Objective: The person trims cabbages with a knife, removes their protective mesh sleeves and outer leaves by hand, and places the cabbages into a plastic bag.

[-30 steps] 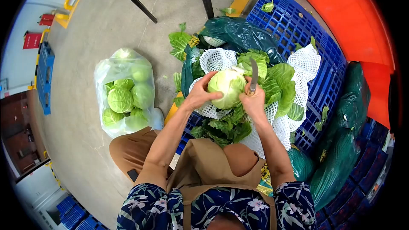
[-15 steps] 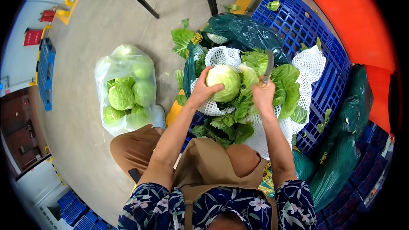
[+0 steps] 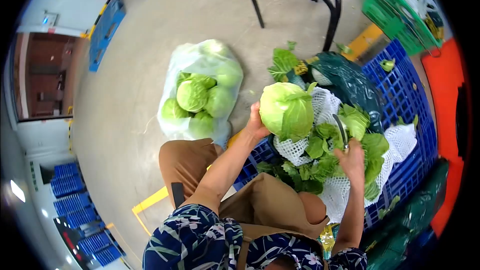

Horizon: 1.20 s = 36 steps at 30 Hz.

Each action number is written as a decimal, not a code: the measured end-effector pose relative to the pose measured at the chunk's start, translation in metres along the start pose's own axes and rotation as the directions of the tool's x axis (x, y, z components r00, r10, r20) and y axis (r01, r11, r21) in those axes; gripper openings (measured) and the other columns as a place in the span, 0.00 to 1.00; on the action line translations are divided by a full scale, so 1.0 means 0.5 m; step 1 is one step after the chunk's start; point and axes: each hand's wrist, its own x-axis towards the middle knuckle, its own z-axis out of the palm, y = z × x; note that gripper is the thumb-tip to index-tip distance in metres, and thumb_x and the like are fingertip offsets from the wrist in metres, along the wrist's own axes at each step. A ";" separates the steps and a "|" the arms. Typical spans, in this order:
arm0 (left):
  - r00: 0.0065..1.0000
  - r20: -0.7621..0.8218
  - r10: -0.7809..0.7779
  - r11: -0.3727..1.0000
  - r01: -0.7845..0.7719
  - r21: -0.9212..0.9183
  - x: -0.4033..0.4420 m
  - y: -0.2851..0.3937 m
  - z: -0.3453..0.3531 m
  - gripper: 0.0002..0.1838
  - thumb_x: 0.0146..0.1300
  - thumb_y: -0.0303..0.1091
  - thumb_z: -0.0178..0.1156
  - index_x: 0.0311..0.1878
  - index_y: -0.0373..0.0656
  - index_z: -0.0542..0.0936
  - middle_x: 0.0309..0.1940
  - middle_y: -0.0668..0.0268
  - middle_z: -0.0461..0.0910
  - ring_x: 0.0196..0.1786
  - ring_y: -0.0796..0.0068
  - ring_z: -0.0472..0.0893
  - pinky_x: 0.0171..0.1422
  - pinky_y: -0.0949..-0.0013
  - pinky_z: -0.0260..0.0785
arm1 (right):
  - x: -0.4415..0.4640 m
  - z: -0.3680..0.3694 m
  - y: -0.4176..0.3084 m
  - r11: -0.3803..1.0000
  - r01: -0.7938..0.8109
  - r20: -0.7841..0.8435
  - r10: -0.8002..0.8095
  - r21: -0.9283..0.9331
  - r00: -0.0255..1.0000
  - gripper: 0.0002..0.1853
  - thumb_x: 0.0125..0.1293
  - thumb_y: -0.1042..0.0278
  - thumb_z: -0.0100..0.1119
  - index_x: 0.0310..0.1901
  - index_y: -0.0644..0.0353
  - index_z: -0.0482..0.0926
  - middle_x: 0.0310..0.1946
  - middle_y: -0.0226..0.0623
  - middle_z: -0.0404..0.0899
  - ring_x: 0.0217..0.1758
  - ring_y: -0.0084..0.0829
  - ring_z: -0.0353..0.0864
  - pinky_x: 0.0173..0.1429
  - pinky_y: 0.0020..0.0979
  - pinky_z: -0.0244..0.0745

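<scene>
Holding a cabbage (image 3: 286,110) right of the clear bag (image 3: 180,65), gripped tight in the left hand (image 3: 257,122); clutching a knife (image 3: 341,129) farther right in the right hand (image 3: 351,159). Seemingly handling, not cutting; calling for firm support, well away from the blade.

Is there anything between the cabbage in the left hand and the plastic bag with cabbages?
Nothing visible stands between the held cabbage and the plastic bag, only floor; the left hand holds the cabbage's side nearer the bag.
</scene>
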 end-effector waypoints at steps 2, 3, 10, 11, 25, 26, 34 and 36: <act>0.998 0.026 -0.055 0.996 0.053 0.066 -0.015 0.038 0.006 0.49 0.46 0.64 0.63 0.69 0.45 0.65 0.65 0.56 0.69 0.65 0.55 0.71 0.69 0.47 0.62 | 0.025 -0.008 -0.035 0.913 0.320 -0.423 -0.403 -0.254 0.811 0.23 0.50 0.67 0.72 0.42 0.76 0.76 0.44 0.52 0.76 0.41 0.45 0.78 0.44 0.40 0.72; 0.994 0.086 -0.064 0.993 0.055 0.105 -0.015 0.049 0.006 0.49 0.47 0.63 0.63 0.68 0.44 0.64 0.65 0.55 0.69 0.65 0.55 0.71 0.69 0.49 0.62 | 0.042 -0.020 -0.085 0.915 0.403 -0.438 -0.362 0.001 0.823 0.22 0.49 0.70 0.73 0.42 0.74 0.77 0.43 0.50 0.77 0.41 0.45 0.78 0.44 0.40 0.72; 0.975 0.101 -0.198 0.955 0.168 0.245 -0.040 0.054 0.007 0.51 0.45 0.60 0.67 0.69 0.41 0.62 0.64 0.51 0.68 0.63 0.54 0.72 0.67 0.51 0.66 | 0.107 0.077 -0.236 0.626 0.740 -0.445 -0.606 0.244 0.659 0.08 0.52 0.84 0.65 0.34 0.66 0.76 0.37 0.45 0.79 0.40 0.40 0.79 0.44 0.32 0.73; 0.983 0.075 -0.170 0.965 0.150 0.216 -0.044 0.054 -0.010 0.51 0.45 0.61 0.67 0.69 0.41 0.62 0.64 0.52 0.68 0.63 0.55 0.72 0.67 0.51 0.66 | 0.109 0.081 -0.235 0.616 0.760 -0.517 -0.591 0.206 0.619 0.07 0.53 0.85 0.63 0.31 0.66 0.75 0.33 0.45 0.79 0.39 0.41 0.79 0.43 0.32 0.73; 0.695 -0.477 0.538 0.795 -0.231 0.561 -0.209 0.469 -0.127 0.36 0.59 0.48 0.60 0.67 0.40 0.63 0.64 0.53 0.68 0.62 0.57 0.73 0.66 0.49 0.67 | 0.297 0.118 -0.350 0.809 0.556 -0.083 -0.551 0.191 0.830 0.25 0.60 0.74 0.61 0.58 0.71 0.68 0.61 0.59 0.67 0.65 0.54 0.67 0.68 0.41 0.61; 0.644 -0.510 0.571 0.763 -0.185 0.620 -0.213 0.486 -0.104 0.35 0.60 0.47 0.60 0.66 0.40 0.64 0.63 0.53 0.68 0.62 0.57 0.73 0.65 0.48 0.68 | 0.315 0.168 -0.416 0.692 0.654 -0.064 -0.670 0.304 0.739 0.30 0.60 0.73 0.60 0.63 0.70 0.64 0.65 0.60 0.63 0.70 0.53 0.61 0.72 0.41 0.56; 0.668 -0.549 0.503 0.796 -0.111 0.595 -0.247 0.558 -0.134 0.39 0.57 0.44 0.64 0.68 0.38 0.62 0.61 0.52 0.70 0.62 0.57 0.73 0.61 0.50 0.71 | 0.455 0.543 -0.753 0.639 0.629 0.036 -0.713 0.443 0.700 0.21 0.56 0.77 0.55 0.54 0.68 0.72 0.48 0.49 0.74 0.50 0.41 0.74 0.55 0.39 0.70; 0.613 -0.629 0.478 0.803 -0.015 0.595 -0.247 0.573 -0.085 0.40 0.54 0.39 0.66 0.68 0.36 0.61 0.61 0.51 0.70 0.61 0.59 0.74 0.63 0.57 0.70 | 0.476 0.539 -0.765 0.704 0.117 0.376 -0.503 0.700 0.778 0.13 0.56 0.76 0.55 0.44 0.67 0.77 0.37 0.43 0.78 0.38 0.34 0.77 0.44 0.35 0.74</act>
